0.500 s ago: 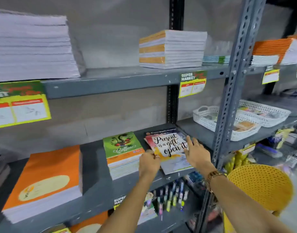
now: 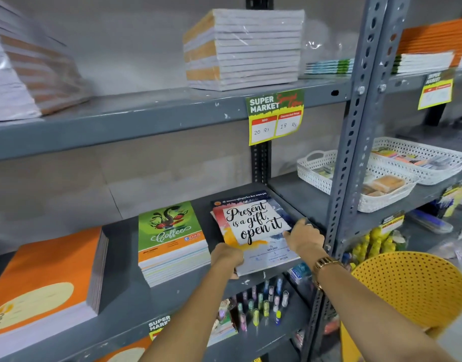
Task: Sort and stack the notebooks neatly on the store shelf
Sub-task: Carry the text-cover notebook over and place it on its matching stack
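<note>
A small stack of notebooks with a "Present is a gift, open it" cover [image 2: 253,223] lies on the grey middle shelf [image 2: 120,291], slightly askew. My left hand [image 2: 227,257] grips the stack's near left corner. My right hand [image 2: 303,237] presses against its right edge, fingers spread along the side. To the left stands a stack with a green "Coffee" cover [image 2: 170,236], and further left a tall orange stack [image 2: 42,283].
The upper shelf carries a wrapped pile of notebooks [image 2: 243,48] and more stacks at both ends. White baskets [image 2: 355,184] sit on the neighbouring shelf past the slotted upright [image 2: 350,158]. A yellow perforated chair back [image 2: 407,288] is at lower right. Pens stand on the lower shelf [image 2: 261,301].
The view has moved closer to the shelf. Both hands stay on the "Present is a gift" stack; my right hand has shifted from the cover to its right edge.
</note>
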Demonstrator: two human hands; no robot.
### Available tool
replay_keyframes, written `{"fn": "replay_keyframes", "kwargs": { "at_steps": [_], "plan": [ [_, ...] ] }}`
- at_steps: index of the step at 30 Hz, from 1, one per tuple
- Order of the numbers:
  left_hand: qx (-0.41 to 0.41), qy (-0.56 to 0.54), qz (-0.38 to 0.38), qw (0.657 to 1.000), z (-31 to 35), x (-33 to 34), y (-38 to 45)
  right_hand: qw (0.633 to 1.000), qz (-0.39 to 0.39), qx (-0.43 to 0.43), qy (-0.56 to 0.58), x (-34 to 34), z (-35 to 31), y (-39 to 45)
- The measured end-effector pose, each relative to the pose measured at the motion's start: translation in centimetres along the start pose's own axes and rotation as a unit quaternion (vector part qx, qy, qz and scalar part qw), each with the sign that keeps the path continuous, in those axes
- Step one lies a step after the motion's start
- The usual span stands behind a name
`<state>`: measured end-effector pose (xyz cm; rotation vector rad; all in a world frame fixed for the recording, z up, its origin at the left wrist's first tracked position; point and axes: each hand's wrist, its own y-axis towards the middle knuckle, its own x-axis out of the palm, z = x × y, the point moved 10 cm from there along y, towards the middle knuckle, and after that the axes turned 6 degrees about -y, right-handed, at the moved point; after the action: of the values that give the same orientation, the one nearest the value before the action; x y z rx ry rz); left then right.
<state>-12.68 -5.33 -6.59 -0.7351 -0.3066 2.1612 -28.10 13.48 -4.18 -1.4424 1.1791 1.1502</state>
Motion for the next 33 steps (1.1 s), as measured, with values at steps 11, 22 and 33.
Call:
{"fn": "replay_keyframes", "kwargs": {
  "at_steps": [11,22,33],
  "plan": [
    [0.041,-0.125,0.017,0.991,3.0,-2.9,-0.6,0.996,0.084,0.003,0.027,-3.8,-2.3,-1.2],
    [0.093,-0.158,0.082,0.980,2.1,-15.9,-2.0,0.974,0.164,-0.041,0.150,-8.1,-11.7,-8.0],
    [0.101,-0.096,0.236,0.962,-6.8,-36.0,-4.7,0.960,0.040,-0.163,0.226,-4.8,-27.9,-19.6]
  ]
}}
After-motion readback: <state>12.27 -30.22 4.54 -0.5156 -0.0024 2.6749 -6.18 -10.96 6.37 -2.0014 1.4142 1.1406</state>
